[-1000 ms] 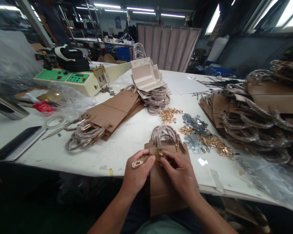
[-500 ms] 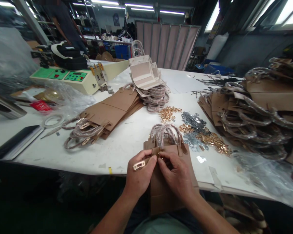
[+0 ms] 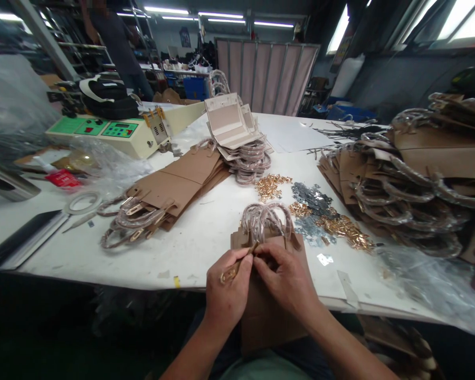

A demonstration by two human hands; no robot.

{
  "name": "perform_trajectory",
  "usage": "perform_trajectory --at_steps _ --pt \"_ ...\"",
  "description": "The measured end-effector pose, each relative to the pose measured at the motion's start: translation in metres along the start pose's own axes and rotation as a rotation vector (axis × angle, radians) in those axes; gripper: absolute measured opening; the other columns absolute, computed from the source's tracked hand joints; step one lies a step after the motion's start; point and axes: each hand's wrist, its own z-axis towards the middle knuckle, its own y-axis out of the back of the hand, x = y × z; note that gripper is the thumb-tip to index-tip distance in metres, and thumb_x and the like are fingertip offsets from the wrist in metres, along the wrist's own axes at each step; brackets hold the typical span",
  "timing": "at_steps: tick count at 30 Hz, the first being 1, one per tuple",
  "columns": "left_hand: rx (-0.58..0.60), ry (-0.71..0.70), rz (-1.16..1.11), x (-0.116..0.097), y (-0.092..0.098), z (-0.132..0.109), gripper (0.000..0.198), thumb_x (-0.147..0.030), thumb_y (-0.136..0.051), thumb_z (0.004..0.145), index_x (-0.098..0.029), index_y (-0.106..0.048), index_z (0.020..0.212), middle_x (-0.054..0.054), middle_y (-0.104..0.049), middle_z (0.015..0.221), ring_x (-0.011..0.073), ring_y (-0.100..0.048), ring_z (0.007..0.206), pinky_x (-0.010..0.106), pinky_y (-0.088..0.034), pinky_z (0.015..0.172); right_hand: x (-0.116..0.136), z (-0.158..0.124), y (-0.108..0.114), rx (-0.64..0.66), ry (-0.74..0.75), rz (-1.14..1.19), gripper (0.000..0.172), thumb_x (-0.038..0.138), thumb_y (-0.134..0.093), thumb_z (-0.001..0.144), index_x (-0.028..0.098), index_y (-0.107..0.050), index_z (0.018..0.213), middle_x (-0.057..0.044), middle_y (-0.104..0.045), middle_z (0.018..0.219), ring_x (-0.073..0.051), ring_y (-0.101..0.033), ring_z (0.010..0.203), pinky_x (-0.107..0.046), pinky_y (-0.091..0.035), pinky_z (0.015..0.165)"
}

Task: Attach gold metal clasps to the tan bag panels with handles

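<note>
My left hand (image 3: 227, 293) is closed around a short brown strap (image 3: 231, 272) with a gold metal plate on its end. The strap's other end points up between both hands. At that end, the fingertips of my right hand (image 3: 287, 277) are pinched together; whatever small piece they hold is hidden. Beneath both hands lie stacked brown bag panels (image 3: 271, 316), hanging over the table's front edge towards my lap. Their plastic-wrapped handles (image 3: 267, 219) stand up just beyond my fingers.
Small gold fittings (image 3: 346, 232) and grey metal plates (image 3: 312, 198) lie in heaps ahead to the right. More bag panels are piled at left (image 3: 174, 182) and right (image 3: 431, 142). A machine with green panels (image 3: 98, 129) sits back left. A person (image 3: 116, 47) stands beyond it.
The strap has turned in my left hand, so its gold plate now faces differently and its upper end sticks up. Both hands stay close together. The person behind is more upright.
</note>
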Motion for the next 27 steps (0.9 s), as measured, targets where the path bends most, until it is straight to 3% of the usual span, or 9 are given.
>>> perform_trajectory --at_steps 4,7,12,15,17,19,22,24,27 --pt "0.001 -0.001 0.01 -0.002 0.005 0.003 0.021 -0.038 -0.064 0.093 -0.023 -0.078 0.097 0.003 -0.078 0.094 0.02 -0.071 0.086 0.027 -0.054 0.082 -0.001 0.005 -0.001 0.006 -0.193 0.303 0.021 0.035 -0.072 0.084 0.023 -0.062 0.099 0.002 -0.067 0.074 -0.018 -0.067 0.063 -0.028 -0.055 0.06" --pt "0.029 0.059 -0.024 -0.001 0.007 0.004 0.026 -0.045 -0.064 0.092 -0.023 -0.077 0.099 0.003 -0.078 0.096 0.0205 -0.07 0.085 0.028 -0.054 0.081 -0.002 0.008 0.0 0.053 -0.284 0.447 0.026 0.039 -0.076 0.082 0.023 -0.058 0.09 0.004 -0.065 0.068 -0.017 -0.068 0.059 -0.026 -0.053 0.059" --pt "-0.006 0.088 0.057 0.014 0.007 0.011 0.037 -0.056 -0.069 0.085 -0.024 -0.076 0.102 0.003 -0.078 0.103 0.0243 -0.07 0.096 0.03 -0.054 0.086 -0.012 0.016 -0.005 0.056 -0.31 0.52 0.026 0.039 -0.078 0.081 0.022 -0.058 0.074 0.004 -0.065 0.058 -0.014 -0.062 0.052 -0.021 -0.044 0.051" --pt "0.007 0.181 0.043 0.033 0.004 0.028 0.047 -0.062 -0.072 0.08 -0.022 -0.075 0.105 0.004 -0.078 0.098 0.027 -0.071 0.094 0.032 -0.056 0.079 -0.018 0.02 -0.008 0.035 -0.344 0.489 0.025 0.035 -0.081 0.078 0.021 -0.061 0.074 0.006 -0.062 0.055 -0.011 -0.057 0.047 -0.019 -0.036 0.046" --pt "0.057 0.253 -0.013 0.045 0.003 0.042 0.054 -0.063 -0.072 0.079 -0.021 -0.072 0.113 0.004 -0.078 0.098 0.0279 -0.072 0.091 0.034 -0.057 0.077 -0.024 0.017 -0.003 -0.014 -0.289 0.413 0.025 0.037 -0.083 0.078 0.02 -0.064 0.074 0.006 -0.062 0.058 -0.011 -0.057 0.051 -0.019 -0.035 0.047" --pt "0.12 0.296 -0.009 0.055 0.004 0.054 0.058 -0.065 -0.071 0.079 -0.022 -0.07 0.118 0.005 -0.078 0.102 0.0292 -0.072 0.093 0.036 -0.058 0.08 -0.035 0.011 0.013 -0.104 -0.182 0.276 0.022 0.037 -0.081 0.081 0.021 -0.068 0.074 0.004 -0.066 0.065 -0.013 -0.059 0.059 -0.021 -0.04 0.054" --pt "0.132 0.262 0.148 0.063 0.008 0.064 0.063 -0.068 -0.071 0.075 -0.024 -0.069 0.119 0.006 -0.077 0.112 0.0315 -0.071 0.101 0.039 -0.058 0.083 -0.072 0.004 0.062 -0.275 -0.129 -0.076 0.019 0.036 -0.068 0.091 0.022 -0.072 0.08 0.002 -0.069 0.074 -0.015 -0.062 0.068 -0.024 -0.046 0.064" --pt "0.058 0.155 0.27 0.064 0.008 0.066 0.071 -0.071 -0.069 0.073 -0.025 -0.064 0.127 0.007 -0.073 0.121 0.0321 -0.069 0.104 0.042 -0.059 0.083 -0.105 0.003 0.103 -0.371 -0.221 -0.392 0.023 0.04 -0.059 0.096 0.023 -0.074 0.091 0.0 -0.07 0.079 -0.016 -0.062 0.068 -0.025 -0.047 0.066" --pt "-0.103 -0.131 0.448 0.054 0.004 0.064 0.081 -0.068 -0.067 0.077 -0.022 -0.051 0.142 0.012 -0.064 0.131 0.0329 -0.066 0.108 0.048 -0.059 0.089 -0.151 0.008 0.149 -0.4 -0.308 -0.54 0.023 0.039 -0.062 0.092 0.022 -0.074 0.102 -0.002 -0.07 0.088 -0.019 -0.063 0.077 -0.028 -0.047 0.073"
